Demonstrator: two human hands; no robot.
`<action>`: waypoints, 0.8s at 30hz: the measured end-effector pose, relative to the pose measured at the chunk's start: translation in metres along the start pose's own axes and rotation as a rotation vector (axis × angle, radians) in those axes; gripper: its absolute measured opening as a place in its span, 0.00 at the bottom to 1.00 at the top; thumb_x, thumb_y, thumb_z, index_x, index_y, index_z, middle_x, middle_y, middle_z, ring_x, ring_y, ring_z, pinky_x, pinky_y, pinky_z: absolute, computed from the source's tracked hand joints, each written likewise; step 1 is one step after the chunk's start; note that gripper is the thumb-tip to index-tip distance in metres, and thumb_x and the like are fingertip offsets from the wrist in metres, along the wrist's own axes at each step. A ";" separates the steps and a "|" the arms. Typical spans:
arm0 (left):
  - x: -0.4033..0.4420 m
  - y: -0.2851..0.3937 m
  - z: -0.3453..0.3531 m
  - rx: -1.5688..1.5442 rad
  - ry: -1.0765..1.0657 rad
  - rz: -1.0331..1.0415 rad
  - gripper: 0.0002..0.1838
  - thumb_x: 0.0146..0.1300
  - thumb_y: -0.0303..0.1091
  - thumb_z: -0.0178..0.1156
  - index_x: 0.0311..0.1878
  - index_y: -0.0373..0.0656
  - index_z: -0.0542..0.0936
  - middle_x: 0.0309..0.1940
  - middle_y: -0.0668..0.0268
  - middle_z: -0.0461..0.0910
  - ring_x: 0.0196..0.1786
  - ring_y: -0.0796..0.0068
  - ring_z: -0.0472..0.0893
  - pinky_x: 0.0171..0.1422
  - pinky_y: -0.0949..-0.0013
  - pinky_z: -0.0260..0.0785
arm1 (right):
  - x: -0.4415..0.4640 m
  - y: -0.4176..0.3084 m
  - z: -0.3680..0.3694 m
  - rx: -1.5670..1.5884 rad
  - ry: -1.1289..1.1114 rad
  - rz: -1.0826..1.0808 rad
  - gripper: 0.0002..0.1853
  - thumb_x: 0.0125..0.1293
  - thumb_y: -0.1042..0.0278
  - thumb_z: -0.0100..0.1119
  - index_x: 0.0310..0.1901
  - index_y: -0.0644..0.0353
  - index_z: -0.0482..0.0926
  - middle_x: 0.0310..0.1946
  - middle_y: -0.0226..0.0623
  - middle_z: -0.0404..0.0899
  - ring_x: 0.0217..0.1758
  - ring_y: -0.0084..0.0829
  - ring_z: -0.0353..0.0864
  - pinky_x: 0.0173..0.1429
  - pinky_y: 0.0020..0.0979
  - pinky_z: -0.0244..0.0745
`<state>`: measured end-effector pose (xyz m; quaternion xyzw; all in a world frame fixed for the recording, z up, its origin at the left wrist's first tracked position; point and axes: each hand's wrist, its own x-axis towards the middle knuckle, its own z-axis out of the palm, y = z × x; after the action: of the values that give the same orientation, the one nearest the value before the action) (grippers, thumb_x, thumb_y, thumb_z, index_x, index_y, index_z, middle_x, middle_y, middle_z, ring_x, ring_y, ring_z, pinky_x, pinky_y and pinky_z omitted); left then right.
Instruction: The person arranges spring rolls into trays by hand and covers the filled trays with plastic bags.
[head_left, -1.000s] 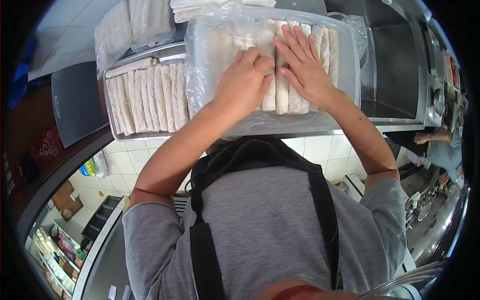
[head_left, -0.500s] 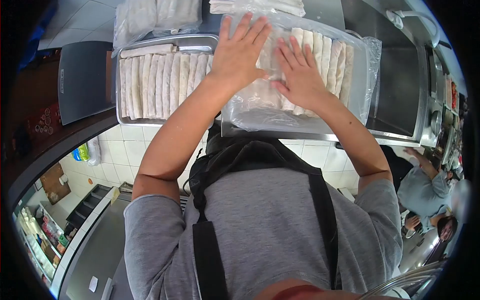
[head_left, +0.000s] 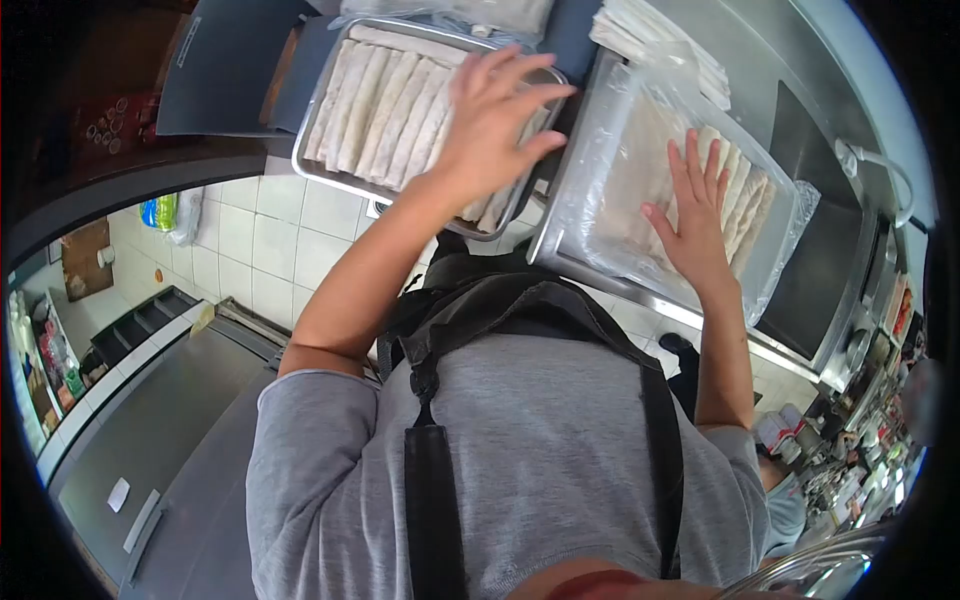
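My left hand (head_left: 497, 130) is raised over the right part of a metal tray (head_left: 345, 183), fingers spread and nothing in them. Long pale rolls (head_left: 385, 110) lie side by side in that tray, with one set crosswise along its far edge. Flat over a second batch of rolls (head_left: 742, 180), my right hand (head_left: 697, 225) has its fingers extended. This batch lies in a pale tray (head_left: 785, 215) lined with a clear plastic sheet (head_left: 610, 190). The sheet covers the batch's left part. My right palm hides some of these rolls.
More pale rolls (head_left: 665, 45) are stacked behind the lined tray. Bagged items (head_left: 510, 15) lie beyond the metal tray. A sink basin (head_left: 825, 240) with a faucet (head_left: 880, 165) is at right. Part of another person (head_left: 785, 510) shows at lower right.
My left hand has left the plastic sheet and moved left, over the metal tray. My right hand stays over the covered batch. The whole view has turned and shifted.
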<state>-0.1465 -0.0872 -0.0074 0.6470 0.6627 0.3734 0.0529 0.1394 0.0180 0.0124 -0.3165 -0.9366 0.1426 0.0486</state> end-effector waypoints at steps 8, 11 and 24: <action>-0.106 -0.180 -0.052 0.328 0.042 -0.546 0.29 0.56 0.37 0.72 0.61 0.43 0.78 0.61 0.54 0.77 0.64 0.48 0.72 0.70 0.52 0.62 | 0.040 -0.131 -0.002 0.403 0.258 -0.080 0.24 0.66 0.74 0.60 0.65 0.58 0.76 0.76 0.45 0.61 0.82 0.57 0.47 0.81 0.53 0.46; -0.101 -0.221 -0.047 0.435 0.042 -0.641 0.40 0.54 0.49 0.73 0.66 0.37 0.73 0.62 0.48 0.74 0.64 0.47 0.72 0.69 0.51 0.64 | 0.042 -0.146 0.021 0.343 0.194 -0.123 0.23 0.64 0.77 0.60 0.62 0.58 0.78 0.75 0.45 0.63 0.81 0.57 0.50 0.80 0.53 0.51; -0.063 -0.236 -0.022 0.342 -0.007 -0.865 0.38 0.45 0.40 0.78 0.58 0.36 0.73 0.57 0.52 0.75 0.63 0.51 0.72 0.65 0.53 0.68 | 0.035 -0.154 0.056 0.105 0.227 -0.003 0.17 0.61 0.81 0.60 0.51 0.55 0.85 0.69 0.39 0.73 0.78 0.52 0.59 0.76 0.48 0.60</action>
<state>-0.3418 -0.1260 -0.1506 0.3120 0.9235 0.2004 0.0987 0.0123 -0.0914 0.0050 -0.3263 -0.9167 0.1547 0.1711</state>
